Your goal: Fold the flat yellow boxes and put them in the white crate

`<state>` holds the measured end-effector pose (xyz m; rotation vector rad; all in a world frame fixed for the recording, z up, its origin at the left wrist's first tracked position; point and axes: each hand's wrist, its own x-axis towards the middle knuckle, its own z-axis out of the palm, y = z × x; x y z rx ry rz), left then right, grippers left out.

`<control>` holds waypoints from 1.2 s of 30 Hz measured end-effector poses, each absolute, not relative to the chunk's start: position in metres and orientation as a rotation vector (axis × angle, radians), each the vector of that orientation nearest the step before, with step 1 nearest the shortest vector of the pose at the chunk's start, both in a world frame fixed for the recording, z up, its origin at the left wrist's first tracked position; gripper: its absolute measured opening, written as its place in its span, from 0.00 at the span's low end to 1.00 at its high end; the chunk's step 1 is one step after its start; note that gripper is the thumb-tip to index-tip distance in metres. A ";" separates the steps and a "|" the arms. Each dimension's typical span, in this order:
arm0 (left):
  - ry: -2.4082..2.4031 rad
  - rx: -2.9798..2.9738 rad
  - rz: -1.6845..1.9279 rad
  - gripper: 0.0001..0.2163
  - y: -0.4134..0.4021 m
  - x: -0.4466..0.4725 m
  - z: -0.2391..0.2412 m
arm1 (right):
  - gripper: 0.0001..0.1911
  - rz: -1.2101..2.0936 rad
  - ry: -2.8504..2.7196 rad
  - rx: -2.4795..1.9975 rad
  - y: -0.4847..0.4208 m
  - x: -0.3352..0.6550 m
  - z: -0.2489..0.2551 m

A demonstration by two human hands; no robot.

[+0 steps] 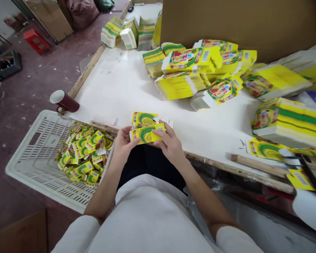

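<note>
Both hands hold one small yellow and green printed carton (146, 134) just in front of the white table's (116, 88) near edge. My left hand (122, 144) grips its left end with curled fingers. My right hand (170, 142) pinches its right end, thumb on top. Another flat carton (143, 118) lies on the table right behind it. A white slotted plastic crate (39, 154) on the floor to my left holds several folded cartons (85, 153) of the same print.
Stacks of flat yellow cartons (189, 73) cover the table's far right. More stacks (129, 32) stand at the far end before a large brown cardboard sheet (239, 21). A dark red mug (64, 101) sits at the table's left corner. A red stool (37, 41) stands far left.
</note>
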<state>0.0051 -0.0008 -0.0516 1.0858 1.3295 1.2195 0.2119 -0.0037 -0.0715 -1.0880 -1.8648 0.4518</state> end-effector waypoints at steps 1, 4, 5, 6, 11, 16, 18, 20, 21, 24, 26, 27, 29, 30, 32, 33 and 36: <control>1.308 1.005 1.233 0.27 0.000 0.006 -0.053 | 0.20 0.440 -1.876 -1.090 -0.004 0.213 -0.072; 1.282 0.901 1.298 0.28 0.002 0.009 -0.052 | 0.21 0.454 -1.940 -1.083 -0.005 0.213 -0.074; 1.278 0.888 1.329 0.28 0.002 0.010 -0.050 | 0.20 0.478 -1.960 -1.079 -0.006 0.213 -0.074; 1.276 0.877 1.362 0.28 0.003 0.010 -0.048 | 0.20 0.511 -1.975 -1.073 -0.006 0.213 -0.075; 1.267 0.839 1.440 0.28 0.001 0.016 -0.044 | 0.15 0.668 -1.979 -1.008 -0.010 0.217 -0.072; 1.185 0.878 1.379 0.26 -0.006 0.024 -0.041 | 0.25 0.754 -1.719 -1.059 -0.010 0.213 -0.070; 1.167 0.854 1.363 0.23 -0.009 0.026 -0.040 | 0.31 0.726 -1.667 -1.044 -0.007 0.207 -0.068; 1.165 0.821 1.355 0.21 -0.012 0.028 -0.040 | 0.31 0.686 -1.703 -0.997 -0.004 0.200 -0.067; 1.171 0.812 1.351 0.21 -0.014 0.028 -0.040 | 0.31 0.679 -1.728 -0.977 -0.003 0.196 -0.066; 1.219 0.832 1.336 0.19 -0.016 0.026 -0.045 | 0.29 0.679 -1.729 -1.008 -0.002 0.182 -0.067; 1.292 0.926 1.299 0.18 -0.015 0.018 -0.046 | 0.28 0.677 -1.707 -1.040 -0.002 0.173 -0.069; 1.340 0.985 1.285 0.17 -0.013 0.010 -0.045 | 0.30 0.690 -1.703 -1.031 -0.001 0.170 -0.071; 1.452 1.089 1.295 0.16 -0.011 -0.017 -0.040 | 0.36 0.732 -1.696 -1.005 0.003 0.168 -0.074; 1.507 1.116 1.325 0.16 -0.010 -0.036 -0.036 | 0.37 0.730 -1.686 -1.023 0.007 0.170 -0.075; 1.661 1.151 1.408 0.15 -0.010 -0.085 -0.024 | 0.33 0.648 -1.670 -1.153 0.017 0.178 -0.079; 1.776 1.181 1.432 0.16 -0.012 -0.111 -0.018 | 0.28 0.575 -1.684 -1.253 0.023 0.182 -0.081; 2.430 1.371 1.118 0.16 -0.019 -0.177 -0.006 | 0.21 0.488 -1.825 -1.480 0.038 0.193 -0.089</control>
